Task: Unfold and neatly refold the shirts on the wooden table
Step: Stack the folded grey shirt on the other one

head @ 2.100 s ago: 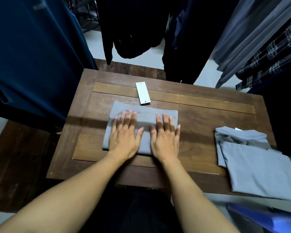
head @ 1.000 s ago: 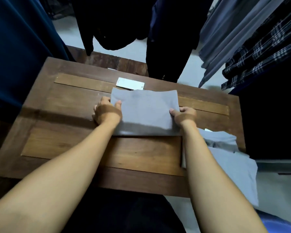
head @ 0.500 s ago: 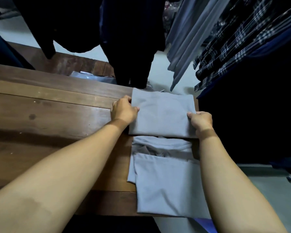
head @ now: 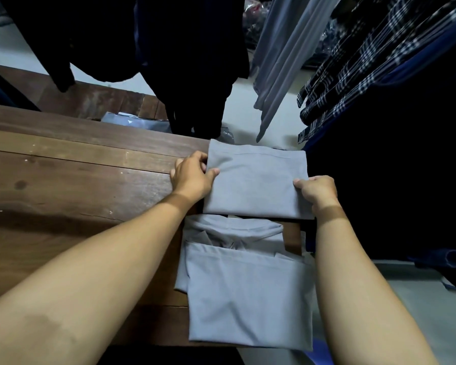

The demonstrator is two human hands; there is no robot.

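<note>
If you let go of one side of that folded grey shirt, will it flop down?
Probably: the folded grey shirt looks like soft cloth, and the left hand and right hand each grip a side. Likely light too, being thin.

Wide bare surface from 8 to 10 o'clock, free to cross. Blocked at 12 by hanging dark garments, at 1 to 2 by plaid garments. Taken up at 3 by folded grey shirt, at 5 by looser grey shirt, thin gap between.
</note>
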